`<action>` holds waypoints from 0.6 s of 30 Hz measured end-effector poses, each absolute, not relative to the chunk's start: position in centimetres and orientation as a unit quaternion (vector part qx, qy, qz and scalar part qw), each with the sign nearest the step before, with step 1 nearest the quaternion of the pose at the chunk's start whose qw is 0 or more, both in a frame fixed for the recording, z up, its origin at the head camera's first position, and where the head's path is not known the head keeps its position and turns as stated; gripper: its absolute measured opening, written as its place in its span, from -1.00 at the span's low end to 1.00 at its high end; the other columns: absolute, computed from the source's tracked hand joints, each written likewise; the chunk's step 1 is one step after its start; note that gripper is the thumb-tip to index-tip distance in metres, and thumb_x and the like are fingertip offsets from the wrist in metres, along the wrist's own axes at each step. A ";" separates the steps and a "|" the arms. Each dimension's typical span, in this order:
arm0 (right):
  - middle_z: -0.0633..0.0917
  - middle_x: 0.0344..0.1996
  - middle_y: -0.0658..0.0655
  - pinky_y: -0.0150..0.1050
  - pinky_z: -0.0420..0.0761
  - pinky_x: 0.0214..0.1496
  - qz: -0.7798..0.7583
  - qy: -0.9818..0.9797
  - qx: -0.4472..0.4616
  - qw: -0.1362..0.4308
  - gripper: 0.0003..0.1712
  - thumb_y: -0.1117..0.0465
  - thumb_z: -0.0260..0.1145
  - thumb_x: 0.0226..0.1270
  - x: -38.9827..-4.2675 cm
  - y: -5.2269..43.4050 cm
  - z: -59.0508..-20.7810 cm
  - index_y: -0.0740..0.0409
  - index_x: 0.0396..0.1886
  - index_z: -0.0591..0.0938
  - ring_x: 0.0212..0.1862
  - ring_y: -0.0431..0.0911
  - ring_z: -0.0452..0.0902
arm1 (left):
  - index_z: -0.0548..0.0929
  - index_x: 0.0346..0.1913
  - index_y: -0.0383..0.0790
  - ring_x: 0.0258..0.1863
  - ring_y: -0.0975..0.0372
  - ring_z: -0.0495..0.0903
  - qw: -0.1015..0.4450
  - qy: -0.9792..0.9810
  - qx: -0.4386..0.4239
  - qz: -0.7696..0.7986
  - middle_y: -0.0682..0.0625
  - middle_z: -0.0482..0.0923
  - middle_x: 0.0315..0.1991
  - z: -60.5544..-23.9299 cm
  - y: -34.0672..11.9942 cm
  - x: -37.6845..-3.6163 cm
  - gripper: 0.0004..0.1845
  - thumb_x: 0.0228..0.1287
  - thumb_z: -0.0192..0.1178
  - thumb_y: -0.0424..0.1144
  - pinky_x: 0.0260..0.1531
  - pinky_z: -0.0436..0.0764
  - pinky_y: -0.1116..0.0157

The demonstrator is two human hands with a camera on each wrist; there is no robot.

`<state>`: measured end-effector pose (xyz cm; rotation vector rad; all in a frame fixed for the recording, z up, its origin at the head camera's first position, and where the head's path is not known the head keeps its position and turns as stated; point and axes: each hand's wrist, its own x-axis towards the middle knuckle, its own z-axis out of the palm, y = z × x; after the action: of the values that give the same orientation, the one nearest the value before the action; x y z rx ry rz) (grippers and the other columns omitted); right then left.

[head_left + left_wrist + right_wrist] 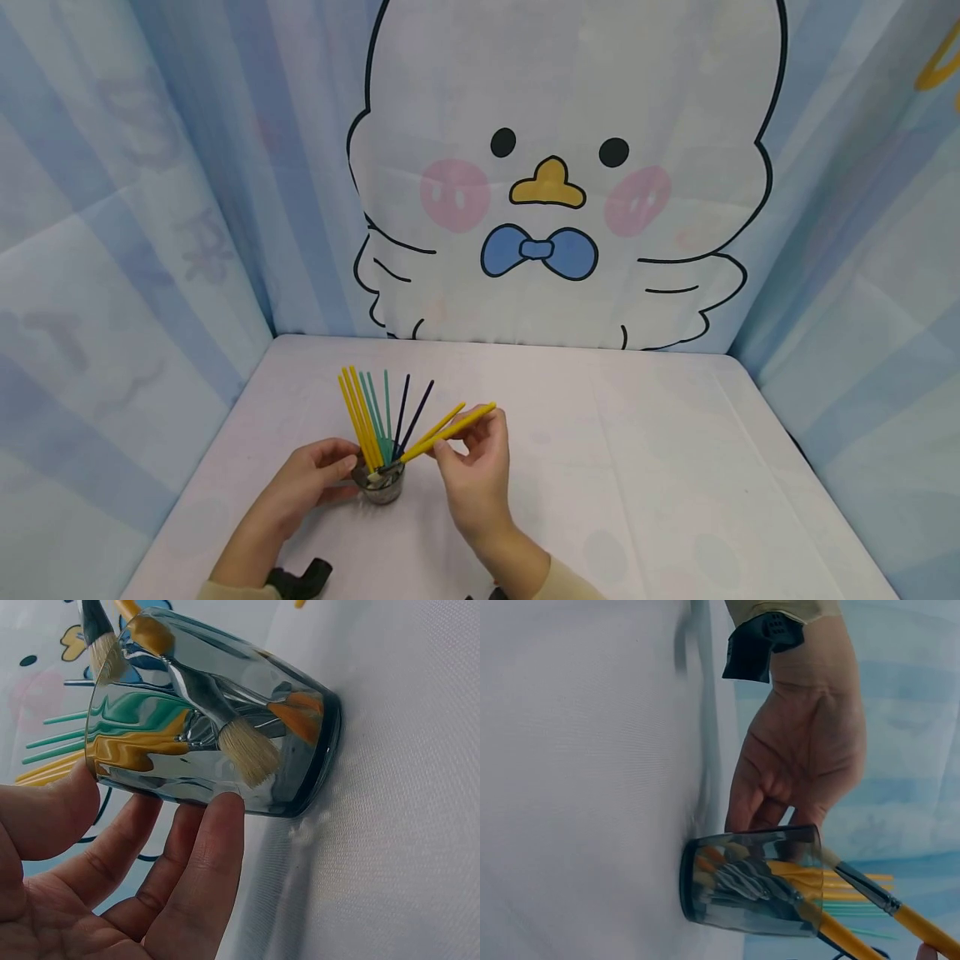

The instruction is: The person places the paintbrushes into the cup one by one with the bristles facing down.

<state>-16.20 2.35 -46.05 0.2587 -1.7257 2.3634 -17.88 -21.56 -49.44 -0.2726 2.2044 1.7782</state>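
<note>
A clear glass (381, 493) stands upright on the table, holding several paintbrushes with their bristles down. My left hand (311, 477) holds its left side, thumb by the rim and fingertips against the wall in the left wrist view. On the other side, my right hand (480, 475) pinches the handle of a yellow paintbrush (913, 922). That brush slants down to the left, its pale bristles right at the rim in the right wrist view. Another thick yellow brush (206, 694) leans inside the glass, its bristles visible through the wall.
Yellow handles (351, 408), teal handles (387, 400) and dark blue handles (420, 408) fan out above the glass. A pale cloth (637, 467) covers the table. Behind it hangs a curtain (555, 308) with a cartoon chick; a black strapped device (303, 579) is on the left wrist.
</note>
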 end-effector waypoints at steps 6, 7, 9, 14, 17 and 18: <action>0.50 0.06 0.49 -0.07 0.89 0.03 0.788 -0.602 0.088 0.088 -0.53 0.67 0.21 0.31 -16.2 1.9 -46.6 0.42 0.14 0.29 0.07 0.18 0.63 | 0.63 0.23 -0.46 0.01 0.16 0.73 0.145 0.768 -0.102 0.615 -0.29 0.68 0.19 -49.5 -21.5 -17.9 -0.68 0.61 0.21 -0.31 0.01 0.87 0.08; 0.51 0.06 0.47 -0.08 0.88 0.04 0.787 -0.605 0.088 0.084 -0.53 0.66 0.21 0.33 -16.1 1.8 -46.6 0.42 0.15 0.29 0.08 0.17 0.63 | 0.64 0.23 -0.44 0.01 0.16 0.73 0.144 0.768 -0.106 0.615 -0.28 0.68 0.19 -49.5 -21.5 -17.9 -0.69 0.61 0.21 -0.31 0.01 0.87 0.08; 0.52 0.05 0.45 -0.08 0.88 0.04 0.784 -0.610 0.085 0.076 -0.55 0.66 0.21 0.34 -16.2 1.7 -46.7 0.39 0.13 0.30 0.08 0.16 0.63 | 0.64 0.22 -0.44 0.01 0.16 0.73 0.145 0.770 -0.106 0.613 -0.27 0.68 0.19 -49.6 -21.5 -18.0 -0.69 0.61 0.21 -0.31 0.01 0.87 0.08; 0.53 0.02 0.45 -0.10 0.88 0.04 0.779 -0.618 0.081 0.067 -0.57 0.66 0.21 0.34 -16.5 1.3 -47.4 0.41 0.11 0.31 0.04 0.06 0.62 | 0.65 0.22 -0.43 0.01 0.16 0.72 0.144 0.771 -0.107 0.611 -0.27 0.68 0.19 -49.6 -21.4 -18.0 -0.70 0.61 0.21 -0.31 0.02 0.86 0.07; 0.55 0.01 0.43 -0.11 0.88 0.03 0.773 -0.626 0.079 0.066 -0.58 0.66 0.22 0.33 -16.7 1.2 -47.7 0.40 0.09 0.34 0.02 0.06 0.64 | 0.65 0.22 -0.43 0.01 0.15 0.71 0.142 0.772 -0.108 0.610 -0.27 0.68 0.19 -49.6 -21.4 -18.1 -0.70 0.60 0.22 -0.31 0.02 0.86 0.07; 0.56 0.00 0.42 -0.12 0.88 0.02 0.769 -0.630 0.078 0.065 -0.59 0.65 0.23 0.33 -16.7 1.1 -47.8 0.38 0.08 0.34 0.01 0.06 0.64 | 0.65 0.22 -0.43 0.02 0.15 0.71 0.142 0.772 -0.108 0.610 -0.28 0.68 0.19 -49.6 -21.4 -18.1 -0.70 0.60 0.22 -0.31 0.02 0.86 0.07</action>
<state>-16.71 1.13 -47.79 0.2366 -1.9026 2.3221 -18.07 -21.39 -49.57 -0.3115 2.2283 1.7600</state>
